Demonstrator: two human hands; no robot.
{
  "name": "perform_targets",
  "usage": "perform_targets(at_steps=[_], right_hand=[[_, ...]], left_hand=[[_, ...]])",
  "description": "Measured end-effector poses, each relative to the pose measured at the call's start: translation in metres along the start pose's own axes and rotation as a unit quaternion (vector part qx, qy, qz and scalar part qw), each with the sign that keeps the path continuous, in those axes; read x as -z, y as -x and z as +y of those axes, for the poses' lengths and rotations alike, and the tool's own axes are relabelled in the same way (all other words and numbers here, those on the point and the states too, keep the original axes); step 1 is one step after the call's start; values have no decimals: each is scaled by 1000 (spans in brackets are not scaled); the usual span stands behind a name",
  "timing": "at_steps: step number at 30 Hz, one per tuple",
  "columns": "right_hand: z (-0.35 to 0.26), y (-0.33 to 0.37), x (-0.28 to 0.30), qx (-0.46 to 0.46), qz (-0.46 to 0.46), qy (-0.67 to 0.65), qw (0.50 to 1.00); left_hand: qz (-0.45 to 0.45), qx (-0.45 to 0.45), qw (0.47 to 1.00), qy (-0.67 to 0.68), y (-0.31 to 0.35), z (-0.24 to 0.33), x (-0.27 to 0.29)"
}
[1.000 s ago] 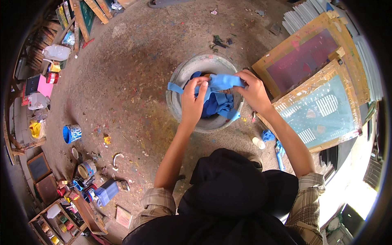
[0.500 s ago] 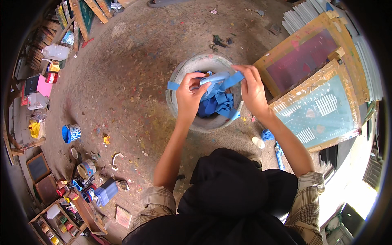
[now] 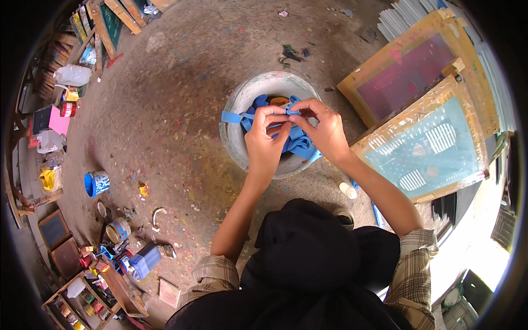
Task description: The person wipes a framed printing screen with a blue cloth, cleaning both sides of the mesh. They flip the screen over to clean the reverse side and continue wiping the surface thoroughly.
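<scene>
Both hands are close together above a round whitish bucket (image 3: 234,146). My left hand (image 3: 265,140) pinches one side of a blue strap (image 3: 293,111), which looks bunched or looped between the fingertips. From the other side my right hand (image 3: 324,129) grips the same strap between thumb and fingers. Below, a tangle of blue straps (image 3: 301,144) fills part of the bucket, with one flat end (image 3: 231,116) hanging over the left rim. Something orange-brown (image 3: 279,101) shows among them. My hands hide much of the bucket's inside.
Framed printing screens (image 3: 423,148) lean at the right. By my feet lie a small white bottle (image 3: 347,190) and a blue item (image 3: 378,214). At left stand a blue-rimmed paint pot (image 3: 97,183), a paint tin (image 3: 117,230) and a blue jug (image 3: 144,260). The floor (image 3: 176,110) is paint-stained.
My right hand has moved left toward my left hand, and the strap once stretched between them is now gathered at the fingertips. My left hand has shifted slightly right.
</scene>
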State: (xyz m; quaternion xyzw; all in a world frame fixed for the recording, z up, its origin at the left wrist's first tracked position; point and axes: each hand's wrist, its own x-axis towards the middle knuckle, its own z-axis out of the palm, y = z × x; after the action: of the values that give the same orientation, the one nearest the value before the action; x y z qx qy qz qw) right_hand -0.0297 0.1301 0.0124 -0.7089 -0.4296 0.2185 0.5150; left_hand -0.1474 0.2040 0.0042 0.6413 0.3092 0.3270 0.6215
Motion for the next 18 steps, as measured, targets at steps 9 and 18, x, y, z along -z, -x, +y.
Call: perform_targets(at_steps=[9, 18], right_hand=[[16, -3, 15, -37, 3, -69, 997], [25, -9, 13, -89, -22, -94, 991]], left_hand=[[10, -219, 956, -193, -21, -7, 11], [-70, 13, 997, 5, -28, -32, 36]])
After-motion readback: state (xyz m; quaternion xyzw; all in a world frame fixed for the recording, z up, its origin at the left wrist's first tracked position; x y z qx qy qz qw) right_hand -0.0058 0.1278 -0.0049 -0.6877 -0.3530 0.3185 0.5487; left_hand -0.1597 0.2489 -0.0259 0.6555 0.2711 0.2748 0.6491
